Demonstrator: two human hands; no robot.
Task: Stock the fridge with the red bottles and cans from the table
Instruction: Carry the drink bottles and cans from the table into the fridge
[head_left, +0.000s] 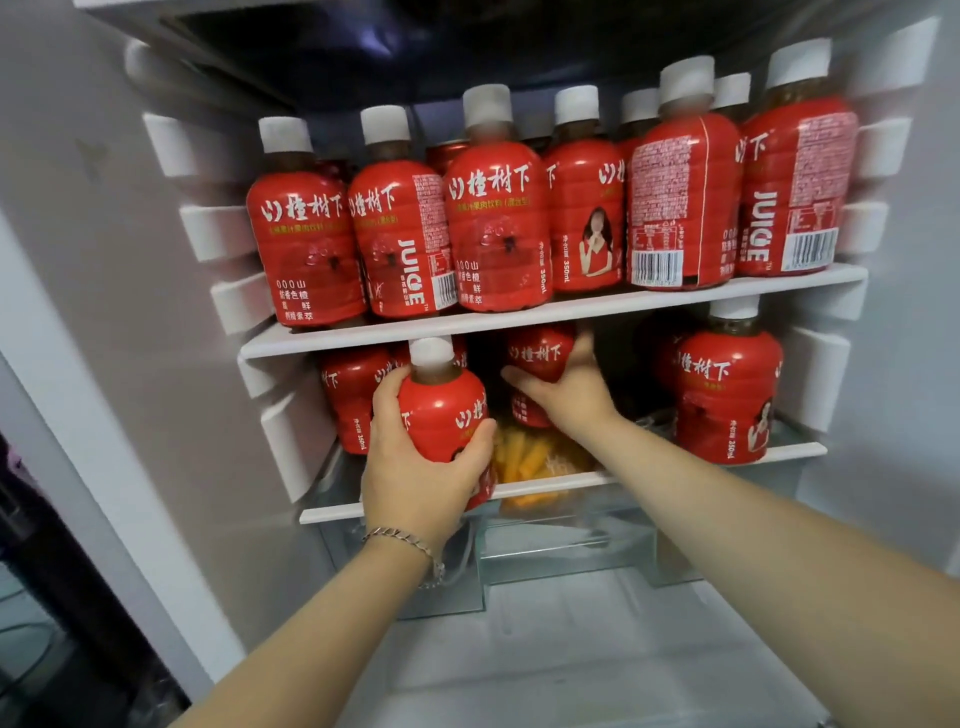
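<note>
Fingers (475, 441) of the left hand (415, 467) wrap the belly of a red bottle (447, 410) at the front edge of the lower shelf (545, 485). The right hand (571, 389) grips a second bottle (537, 358) deeper in. Full of juice, each probably feels hefty, its smooth plastic yielding slightly. Holding the ribbed middle rather than the white cap (431, 353) should keep it steady.
</note>
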